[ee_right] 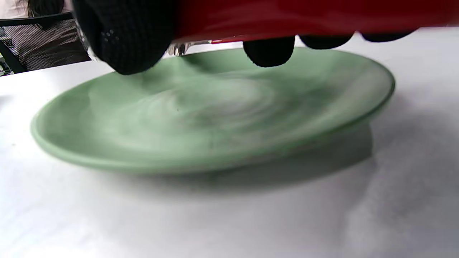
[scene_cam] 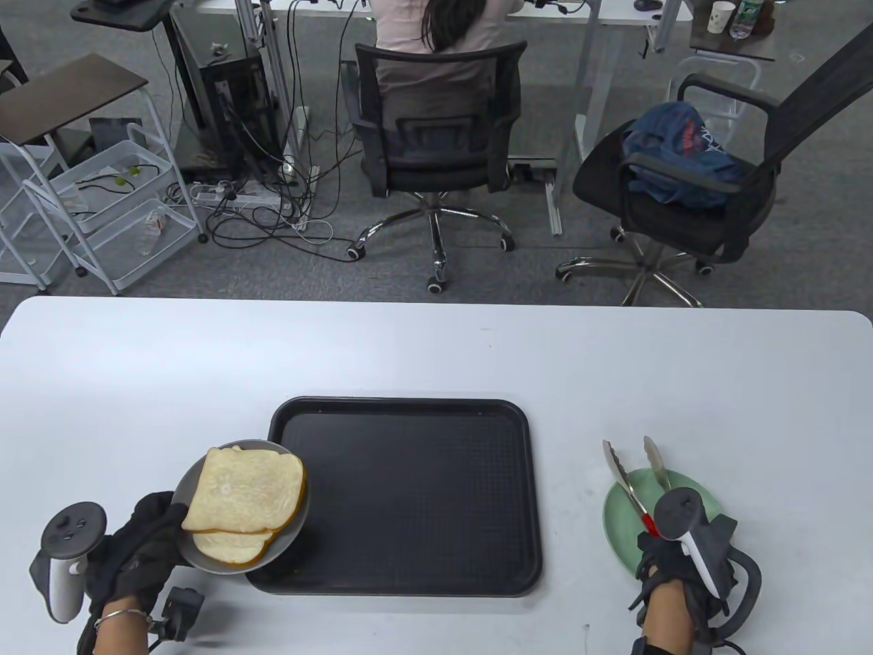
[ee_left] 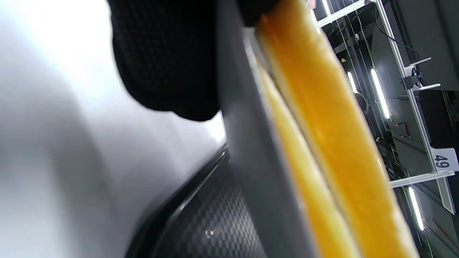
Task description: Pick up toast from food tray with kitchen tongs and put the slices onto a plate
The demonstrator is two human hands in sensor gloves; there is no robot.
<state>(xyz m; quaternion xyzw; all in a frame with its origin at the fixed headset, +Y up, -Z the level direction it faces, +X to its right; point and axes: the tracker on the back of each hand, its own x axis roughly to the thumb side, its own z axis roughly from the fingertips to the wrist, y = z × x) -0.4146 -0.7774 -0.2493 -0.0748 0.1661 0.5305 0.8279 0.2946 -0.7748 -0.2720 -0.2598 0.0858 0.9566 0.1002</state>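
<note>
Two toast slices (scene_cam: pixel 242 495) lie stacked on a grey plate (scene_cam: pixel 286 535), which my left hand (scene_cam: pixel 146 539) grips by its left rim, held over the black tray's (scene_cam: pixel 409 491) left edge. In the left wrist view the plate's rim (ee_left: pixel 251 143) and the toast's yellow crust (ee_left: pixel 322 125) fill the frame. The tray holds nothing. My right hand (scene_cam: pixel 672 556) grips red-handled metal tongs (scene_cam: pixel 631 481), tips apart, above a green plate (scene_cam: pixel 702 498) at the right. Below my fingers (ee_right: pixel 125 36) in the right wrist view sits that bare green plate (ee_right: pixel 215 114).
The white table (scene_cam: pixel 436 355) stretches beyond the tray. Past its far edge stand two office chairs (scene_cam: pixel 436 136), one with a seated person, plus a wire cart (scene_cam: pixel 102 205) and floor cables.
</note>
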